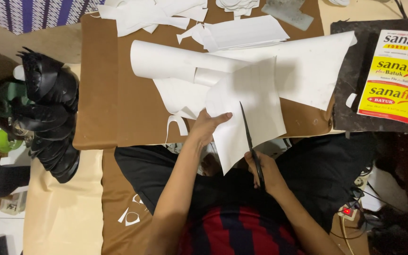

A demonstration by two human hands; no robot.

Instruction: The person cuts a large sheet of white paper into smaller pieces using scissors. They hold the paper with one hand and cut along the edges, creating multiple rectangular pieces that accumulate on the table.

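Brown table (100,94), littered with white scraps (147,16) and a paper roll (166,61); black shoe uppers (50,113) stacked at left. Left hand (207,126) pinches white sheet (256,108) at its edge, over the table's near edge. Right hand (265,172) is closed around scissors (251,141), blades slicing into the sheet.

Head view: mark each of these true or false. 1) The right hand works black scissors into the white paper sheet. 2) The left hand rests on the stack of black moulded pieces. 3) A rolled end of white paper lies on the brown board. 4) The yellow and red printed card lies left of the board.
1) True: the right hand grips the black scissors, blades in the white paper sheet.
2) False: the left hand holds the sheet's edge; the stack of black moulded pieces lies apart, far left.
3) True: the rolled end of white paper rests on the brown board.
4) False: the yellow and red printed card lies right of the board.
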